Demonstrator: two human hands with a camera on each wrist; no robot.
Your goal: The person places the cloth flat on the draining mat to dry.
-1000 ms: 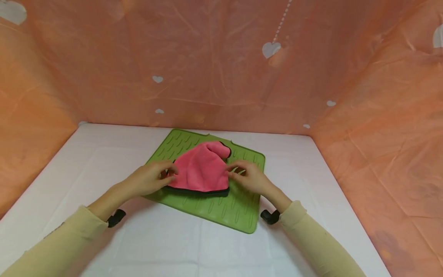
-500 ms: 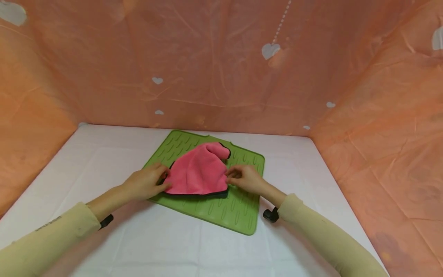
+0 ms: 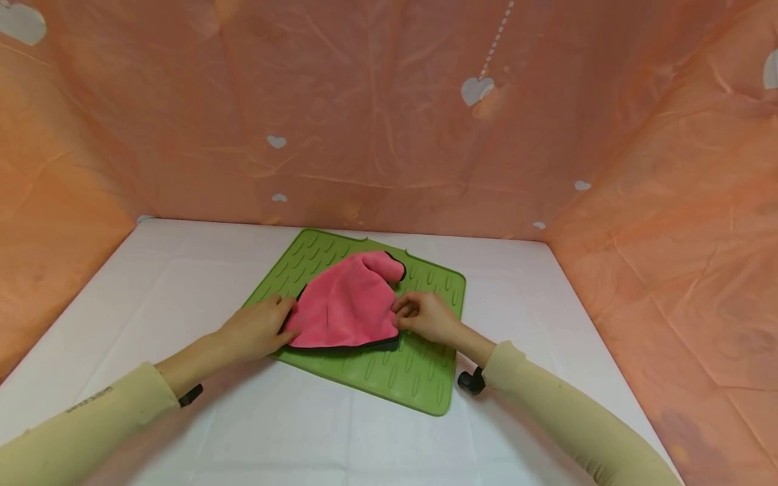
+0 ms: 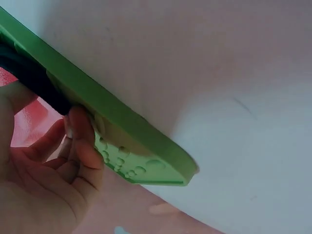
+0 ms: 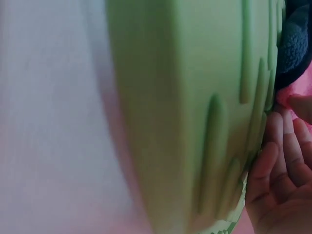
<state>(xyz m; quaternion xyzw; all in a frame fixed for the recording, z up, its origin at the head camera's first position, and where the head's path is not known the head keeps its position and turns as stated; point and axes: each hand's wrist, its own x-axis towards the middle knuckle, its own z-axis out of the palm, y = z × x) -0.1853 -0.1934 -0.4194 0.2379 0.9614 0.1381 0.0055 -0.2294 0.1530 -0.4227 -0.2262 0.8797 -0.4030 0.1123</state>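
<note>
A pink cloth (image 3: 346, 304) with black trim lies rumpled on a green ridged mat (image 3: 419, 378), its far right corner folded over. At the cloth's left edge, my left hand (image 3: 258, 327) pinches the border between thumb and fingers; the dark trim (image 4: 34, 80) runs past the fingertips in the left wrist view. My right hand (image 3: 428, 316) pinches the cloth's right edge, thumb and forefinger close together. A dark grey fleecy underside (image 5: 294, 46) shows near that hand in the right wrist view. Whatever lies under the cloth is hidden.
The mat rests askew on a white-covered table (image 3: 292, 432). Orange sheeting with white hearts (image 3: 377, 121) rises behind and at both sides. Black wrist devices (image 3: 471, 382) show under the sleeves.
My left hand has moved slightly left and toward me, drawing the cloth's left corner outward. My right fingers have closed on the right edge. The cloth's near edge lies a little closer to me.
</note>
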